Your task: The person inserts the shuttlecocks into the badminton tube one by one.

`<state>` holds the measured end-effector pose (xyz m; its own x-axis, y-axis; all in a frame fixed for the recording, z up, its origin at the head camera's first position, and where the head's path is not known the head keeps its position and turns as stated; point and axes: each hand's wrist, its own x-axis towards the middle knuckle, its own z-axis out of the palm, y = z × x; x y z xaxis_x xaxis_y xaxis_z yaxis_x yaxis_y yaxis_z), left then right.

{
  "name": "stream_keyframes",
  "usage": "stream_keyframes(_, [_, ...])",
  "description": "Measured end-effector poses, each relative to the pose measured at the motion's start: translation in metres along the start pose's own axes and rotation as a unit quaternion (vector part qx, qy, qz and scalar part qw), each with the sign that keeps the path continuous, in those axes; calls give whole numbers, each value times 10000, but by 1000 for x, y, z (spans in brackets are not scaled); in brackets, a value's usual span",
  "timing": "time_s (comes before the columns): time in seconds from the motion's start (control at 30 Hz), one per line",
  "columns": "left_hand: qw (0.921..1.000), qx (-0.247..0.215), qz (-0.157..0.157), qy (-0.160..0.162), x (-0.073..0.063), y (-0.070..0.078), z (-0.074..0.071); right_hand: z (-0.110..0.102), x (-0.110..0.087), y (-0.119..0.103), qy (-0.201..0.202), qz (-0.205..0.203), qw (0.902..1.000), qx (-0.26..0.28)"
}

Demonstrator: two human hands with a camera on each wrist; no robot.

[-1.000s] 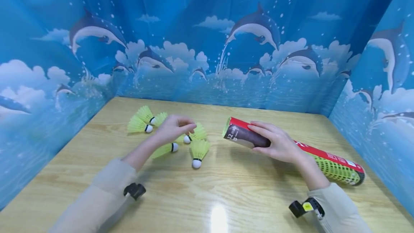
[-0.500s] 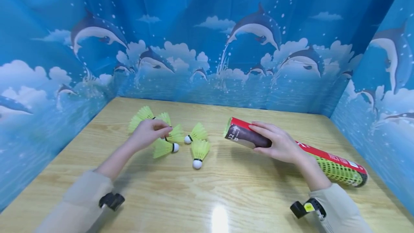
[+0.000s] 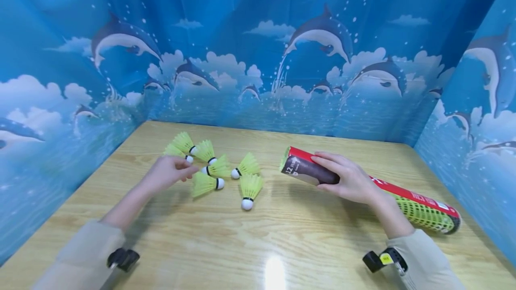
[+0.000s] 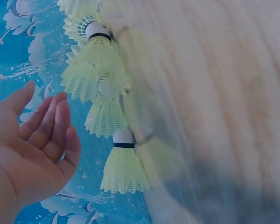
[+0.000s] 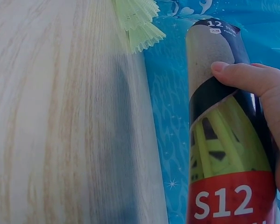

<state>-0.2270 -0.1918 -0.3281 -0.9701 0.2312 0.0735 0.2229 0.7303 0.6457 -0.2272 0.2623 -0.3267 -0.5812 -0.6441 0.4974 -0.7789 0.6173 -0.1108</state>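
Observation:
My right hand [image 3: 350, 179] grips a red and black shuttlecock tube [image 3: 417, 202] near its left end. That end is tipped up off the table and its mouth faces left; the lower end lies to the right. In the right wrist view the thumb presses along the printed side of the tube [image 5: 228, 140]. My left hand [image 3: 167, 174] hovers beside several yellow-green shuttlecocks. Its fingers are loosely curved and hold nothing, as the left wrist view shows. Nearest to it are a shuttlecock [image 3: 203, 184] with a white cork and another shuttlecock [image 3: 217, 168]. Part of the rear-left shuttlecock [image 3: 173, 150] is behind the hand.
A light wood table [image 3: 225, 240] bears everything. One shuttlecock [image 3: 251, 187] lies nearest the front, with another shuttlecock [image 3: 247, 164] just behind it. A blue dolphin-print curtain [image 3: 258, 57] closes off the back and both sides.
My left hand has moved left and slightly back toward me, from over the middle shuttlecocks to their left side, uncovering several of them. The right hand and the tube have stayed nearly still.

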Motion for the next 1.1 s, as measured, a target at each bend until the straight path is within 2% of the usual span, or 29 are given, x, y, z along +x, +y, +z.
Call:
stream_keyframes(0.27, [9982,18,-381,-453,2,-3,10,1,-1,1,-9,-18,10000,-13])
stream_keyframes(0.4, [9975,-40,-378,-592,3,-3,15,1,-2,1,-6,0,10000,-16])
stream_keyframes(0.5, [9978,9,-231,-625,5,-4,18,1,-2,1,-14,4,10000,-36])
stream_keyframes(0.67, [9986,82,157,-498,9,-6,21,1,-3,1,-42,34,10000,-64])
stream_keyframes(0.77, [9988,84,280,-381,8,-5,20,0,-3,1,-48,46,10000,-53])
stream_keyframes(1.0, [9997,-58,80,-209,6,1,12,-1,-5,1,-63,79,9999,-30])
stream_keyframes(1.1, [9998,-40,195,-29,6,5,9,-2,-5,1,-72,122,9999,-36])
